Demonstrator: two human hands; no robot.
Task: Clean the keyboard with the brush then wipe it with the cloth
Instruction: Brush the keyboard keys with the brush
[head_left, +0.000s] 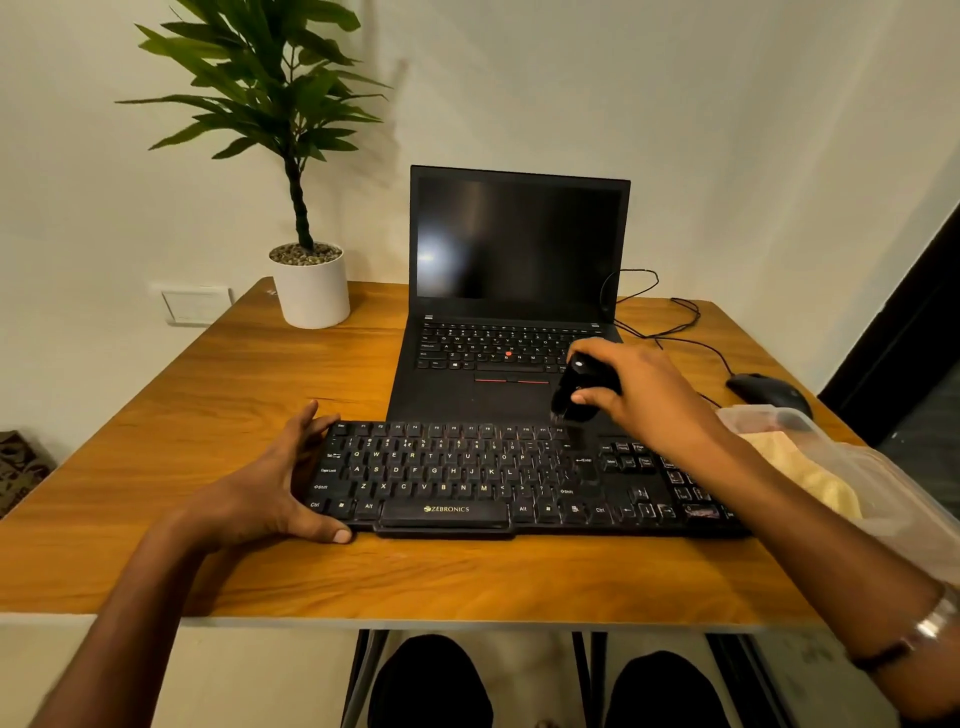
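Observation:
A black keyboard (467, 478) lies across the front of the wooden table (208, 395). My left hand (270, 483) holds its left end, fingers along the far edge and thumb at the near corner. My right hand (639, 395) grips a black brush (571, 389) and holds it just above the keyboard's top row, right of the middle, bristles pointing down. A yellow cloth (800, 478) lies in a clear plastic container (883, 493) at the right, partly hidden by my right forearm.
An open black laptop (514, 291) with a dark screen stands right behind the keyboard. A potted plant in a white pot (311, 291) stands at the back left. A black mouse (769, 392) and its cable lie at the back right.

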